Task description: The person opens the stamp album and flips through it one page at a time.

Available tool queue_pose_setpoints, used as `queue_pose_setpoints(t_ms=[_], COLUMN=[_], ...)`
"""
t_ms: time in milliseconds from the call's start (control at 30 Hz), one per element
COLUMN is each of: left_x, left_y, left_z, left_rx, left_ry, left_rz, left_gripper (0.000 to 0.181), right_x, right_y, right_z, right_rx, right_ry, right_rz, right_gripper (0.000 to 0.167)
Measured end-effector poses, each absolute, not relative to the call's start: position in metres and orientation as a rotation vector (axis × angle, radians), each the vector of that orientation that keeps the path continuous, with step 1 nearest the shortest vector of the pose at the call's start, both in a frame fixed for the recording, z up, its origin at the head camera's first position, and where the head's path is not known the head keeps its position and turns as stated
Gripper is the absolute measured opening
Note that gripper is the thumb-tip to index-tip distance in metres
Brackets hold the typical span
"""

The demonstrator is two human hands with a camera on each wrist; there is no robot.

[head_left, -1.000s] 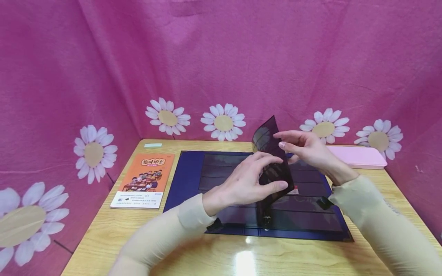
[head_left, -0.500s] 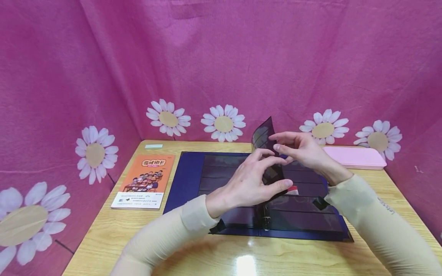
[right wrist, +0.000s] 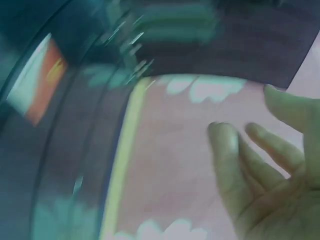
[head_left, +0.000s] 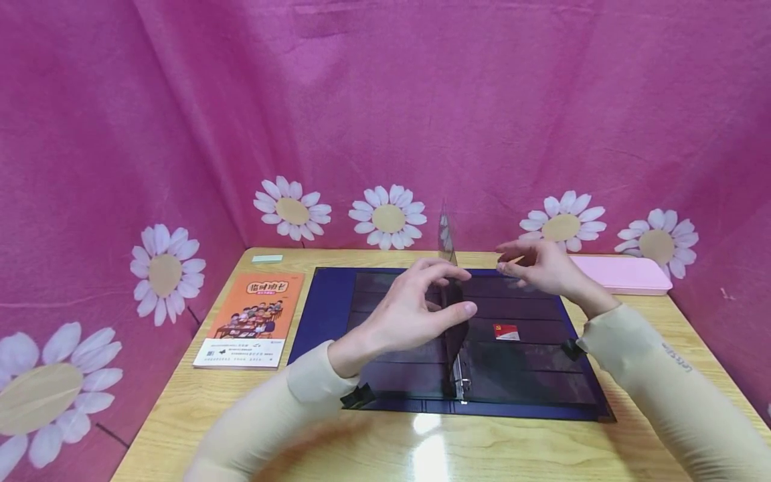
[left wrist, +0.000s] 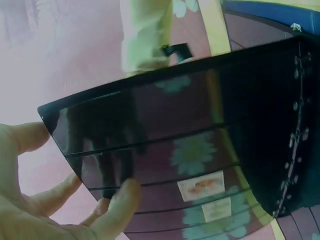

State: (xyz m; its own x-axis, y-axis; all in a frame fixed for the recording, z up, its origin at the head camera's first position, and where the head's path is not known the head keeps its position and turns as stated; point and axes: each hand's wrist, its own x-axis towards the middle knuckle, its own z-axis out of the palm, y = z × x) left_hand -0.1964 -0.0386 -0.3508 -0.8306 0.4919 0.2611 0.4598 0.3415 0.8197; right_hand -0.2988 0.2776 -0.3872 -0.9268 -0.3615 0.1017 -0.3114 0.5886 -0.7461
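Observation:
A blue ring-bound stamp album (head_left: 328, 301) lies spread on the table, with dark strip-pocket pages. My left hand (head_left: 415, 308) holds one black album page (left wrist: 150, 115) upright near the middle rings, thumb on one face and fingers at its outer edge. Two small pale stamps (left wrist: 201, 186) show in that page's pockets. A red-and-white stamp (head_left: 506, 332) sits in a pocket on the right-hand page (head_left: 530, 371). My right hand (head_left: 542, 271) hovers above the album's upper right, fingers loosely bent, holding nothing and apart from the raised page.
An orange booklet (head_left: 255, 311) lies left of the album on the wooden table (head_left: 361, 445). Farther back is a small pale green strip (head_left: 268, 258). A pink case (head_left: 623, 274) stands at the back right. Pink flowered cloth (head_left: 385, 120) hangs behind and at the sides.
The raised page has swung left to nearly upright, carried by my left hand. My right hand has come off it and moved right. The red-and-white stamp has come into full view.

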Motion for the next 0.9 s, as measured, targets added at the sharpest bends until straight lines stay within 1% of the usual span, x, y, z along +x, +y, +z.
queue_pose_setpoints(t_ms=[100,200,300,467,600,767,900], left_x=[-0.199,-0.204,-0.208,-0.212,-0.213,-0.216,-0.217], left_y=[-0.052,-0.066,-0.082,-0.116,-0.143,-0.168,-0.179], left_z=[-0.353,-0.357,-0.363,-0.378,-0.396,-0.423,-0.442], left_rx=[0.840,0.767,0.691,0.518,0.348,0.156,0.096], left_ry=[2.534,2.502,2.451,2.453,2.450,2.392,2.392], left_rz=[1.623,1.718,1.815,1.859,1.828,1.758,1.663], left_gripper=[0.040,0.034,0.029,0.024,0.023,0.026,0.028], right_x=[-0.307,-0.309,-0.309,-0.309,-0.308,-0.309,-0.310], right_y=[0.299,0.316,0.327,0.335,0.335,0.336,0.337], right_z=[-0.408,-0.425,-0.438,-0.448,-0.452,-0.456,-0.457], right_rx=[-0.598,-0.562,-0.544,-0.557,-0.531,-0.507,-0.513], right_ry=[2.869,2.948,2.945,2.898,2.897,2.901,2.927], right_rz=[-1.003,-0.753,-0.601,-0.524,-0.503,-0.485,-0.461], right_gripper=[0.045,0.048,0.052,0.056,0.059,0.062,0.063])
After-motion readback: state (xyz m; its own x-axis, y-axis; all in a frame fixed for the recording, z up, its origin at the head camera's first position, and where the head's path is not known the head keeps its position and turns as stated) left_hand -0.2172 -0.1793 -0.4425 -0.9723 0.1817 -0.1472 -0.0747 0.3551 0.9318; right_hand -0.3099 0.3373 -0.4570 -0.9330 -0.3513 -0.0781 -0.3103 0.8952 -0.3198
